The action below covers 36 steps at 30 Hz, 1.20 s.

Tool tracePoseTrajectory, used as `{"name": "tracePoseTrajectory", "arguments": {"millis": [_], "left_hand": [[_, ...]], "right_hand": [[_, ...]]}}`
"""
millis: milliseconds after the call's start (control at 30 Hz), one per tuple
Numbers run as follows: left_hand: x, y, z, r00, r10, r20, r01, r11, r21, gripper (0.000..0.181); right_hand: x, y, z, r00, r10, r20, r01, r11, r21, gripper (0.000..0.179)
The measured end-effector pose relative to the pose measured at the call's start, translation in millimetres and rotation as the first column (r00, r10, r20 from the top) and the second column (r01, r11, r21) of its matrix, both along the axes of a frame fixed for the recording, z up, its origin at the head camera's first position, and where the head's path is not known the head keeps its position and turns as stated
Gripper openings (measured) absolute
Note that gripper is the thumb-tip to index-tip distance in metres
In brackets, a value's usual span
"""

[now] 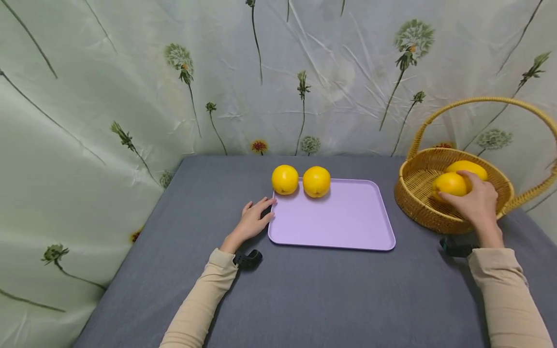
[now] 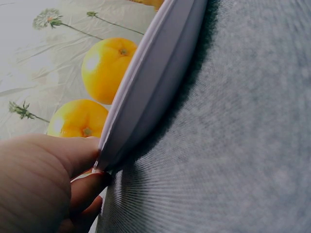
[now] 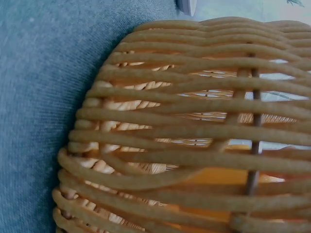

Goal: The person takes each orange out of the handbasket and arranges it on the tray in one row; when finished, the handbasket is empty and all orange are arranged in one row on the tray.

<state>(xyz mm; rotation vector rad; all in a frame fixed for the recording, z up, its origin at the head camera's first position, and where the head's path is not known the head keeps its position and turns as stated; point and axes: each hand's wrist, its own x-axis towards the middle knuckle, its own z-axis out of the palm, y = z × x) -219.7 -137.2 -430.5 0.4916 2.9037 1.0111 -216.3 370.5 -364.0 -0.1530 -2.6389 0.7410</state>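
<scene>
My left hand (image 1: 252,221) is at the left edge of a lilac tray (image 1: 330,217); in the left wrist view its thumb and fingers pinch the rim. Two round yellow oranges (image 1: 285,180) (image 1: 316,182) sit side by side toward the tray's back left. Inside the wicker basket (image 1: 424,212) on the right, my right hand (image 1: 477,200) grips another orange (image 1: 448,186), thumb in front and fingers over the top. A longer yellow fruit (image 1: 470,168) lies behind it. From the right wrist, the basket's woven side (image 3: 194,131) hides the right hand.
The basket's tall arched handle (image 1: 483,100) rises above the right hand. A grey cloth (image 1: 339,295) covers the table. Behind and to the left hangs a pale curtain (image 1: 243,63) printed with dandelions.
</scene>
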Motion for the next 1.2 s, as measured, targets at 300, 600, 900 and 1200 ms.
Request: {"name": "tracePoseTrajectory", "arguments": {"millis": [300, 600, 900, 1200], "left_hand": [[0.3, 1.1, -0.2, 1.0, -0.006, 0.004, 0.006, 1.0, 0.002, 0.046], [1.8, 1.9, -2.2, 1.0, -0.009, -0.008, 0.009, 1.0, 0.017, 0.045], [-0.1, 0.2, 2.5, 1.0, -0.009, -0.02, 0.01, 1.0, 0.015, 0.046], [-0.7, 0.0, 0.2, 1.0, -0.013, -0.014, 0.013, 1.0, 0.009, 0.046]], "right_hand": [[2.6, -1, -0.6, 0.992, -0.024, -0.124, 0.021, 0.999, -0.026, 0.063], [7.0, -8, -0.4, 0.975, -0.042, -0.217, 0.022, 0.995, -0.095, 0.062], [3.1, -21, 11.2, 0.959, -0.014, -0.284, -0.018, 0.994, -0.111, 0.062], [5.5, -34, 17.6, 0.959, 0.018, -0.283, -0.05, 0.993, -0.107, 0.064]]}}
